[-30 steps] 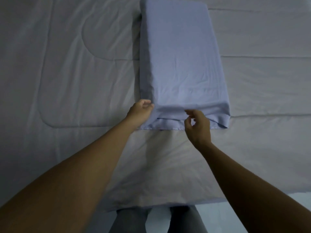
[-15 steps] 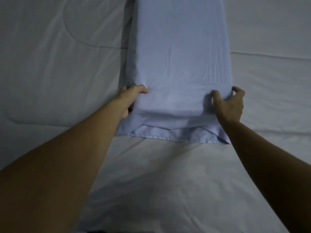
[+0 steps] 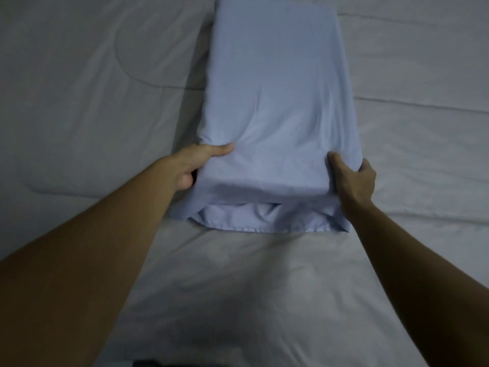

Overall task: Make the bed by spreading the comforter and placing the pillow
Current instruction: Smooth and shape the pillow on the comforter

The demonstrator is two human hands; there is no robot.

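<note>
A long pale blue pillow lies lengthwise on the light grey quilted comforter, running away from me. My left hand grips its near left corner, thumb on top and fingers tucked under the side. My right hand clasps the near right corner, thumb on top and fingers wrapped around the edge. The loose open end of the pillowcase hangs slack below my hands and rests on the comforter.
The comforter covers the bed on all sides, with stitched seams and soft wrinkles. A dark patch shows at the bottom edge, at the near side of the bed.
My hands went from pinching the pillowcase's near end to gripping the pillow's two near corners. The pillow's near end now looks slightly lifted, with its loose flap hanging open.
</note>
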